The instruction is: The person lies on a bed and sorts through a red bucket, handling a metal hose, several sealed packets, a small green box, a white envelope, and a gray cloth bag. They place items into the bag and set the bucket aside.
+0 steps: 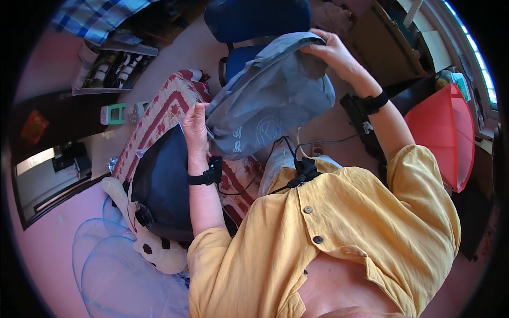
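Observation:
A grey cloth bag (pixel 275 95) with pale printing hangs spread between my hands, in front of my body. At its upper right edge, my right hand (pixel 330 51) is closed with the fingers pinching the fabric. Lower down on the left side, my left hand (pixel 195 125) is closed at the bag's edge, its thumb side up. The folds hide part of its fingers. Near my left forearm stands a dark, smooth-sided bag-like object (pixel 161 180). Each wrist wears a black strap with a small device.
A bed with a red and white patterned cover (pixel 159 114) lies beyond my left arm. Ahead stands a blue chair (pixel 254 21). A red fabric cover (pixel 445 135) and a cardboard box (pixel 387 45) are at right. A spotted plush toy (pixel 159 254) and blue-rimmed netting (pixel 116 265) lie lower left. Black cables cross near my waist.

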A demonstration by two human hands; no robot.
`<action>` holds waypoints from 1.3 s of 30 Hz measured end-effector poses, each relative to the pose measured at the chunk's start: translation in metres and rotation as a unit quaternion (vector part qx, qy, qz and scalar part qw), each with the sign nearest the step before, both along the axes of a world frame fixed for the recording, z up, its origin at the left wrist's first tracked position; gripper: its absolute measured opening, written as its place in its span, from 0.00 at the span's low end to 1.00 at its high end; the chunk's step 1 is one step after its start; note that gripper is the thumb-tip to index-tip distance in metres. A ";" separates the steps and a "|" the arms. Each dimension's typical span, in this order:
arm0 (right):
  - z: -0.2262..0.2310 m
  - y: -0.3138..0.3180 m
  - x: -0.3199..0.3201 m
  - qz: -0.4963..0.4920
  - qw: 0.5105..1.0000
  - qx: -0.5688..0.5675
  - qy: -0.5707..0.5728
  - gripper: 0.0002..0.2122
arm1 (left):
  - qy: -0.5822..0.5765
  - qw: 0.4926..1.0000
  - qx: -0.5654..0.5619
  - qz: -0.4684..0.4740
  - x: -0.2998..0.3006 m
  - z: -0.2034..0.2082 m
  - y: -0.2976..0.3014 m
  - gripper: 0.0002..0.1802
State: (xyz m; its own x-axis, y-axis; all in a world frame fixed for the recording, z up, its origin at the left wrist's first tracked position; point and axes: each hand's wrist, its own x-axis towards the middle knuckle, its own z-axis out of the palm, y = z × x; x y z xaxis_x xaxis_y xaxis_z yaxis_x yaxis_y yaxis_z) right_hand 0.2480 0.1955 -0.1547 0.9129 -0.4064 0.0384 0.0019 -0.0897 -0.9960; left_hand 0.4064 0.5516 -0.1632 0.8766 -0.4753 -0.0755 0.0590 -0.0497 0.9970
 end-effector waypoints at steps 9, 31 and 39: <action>0.139 0.004 -0.040 0.011 0.994 -0.046 -0.098 0.14 | -0.396 0.892 0.203 -0.083 -0.063 0.065 0.014 0.21; 0.202 -0.011 -0.095 -0.021 0.986 0.033 -0.162 0.11 | -0.293 0.933 0.202 -0.058 -0.127 0.143 0.060 0.16; 0.223 0.061 -0.077 0.115 0.979 0.010 -0.166 0.15 | -0.374 0.924 0.067 -0.041 -0.142 0.152 0.028 0.28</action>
State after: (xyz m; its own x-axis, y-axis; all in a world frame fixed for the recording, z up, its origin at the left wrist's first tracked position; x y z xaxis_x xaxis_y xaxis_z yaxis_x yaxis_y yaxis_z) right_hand 0.1715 0.2561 0.0688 0.9189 -0.1944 0.3432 0.3441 -0.0301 -0.9384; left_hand 0.2645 0.5800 -0.0110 0.6695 -0.5722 0.4738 -0.6533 -0.1498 0.7422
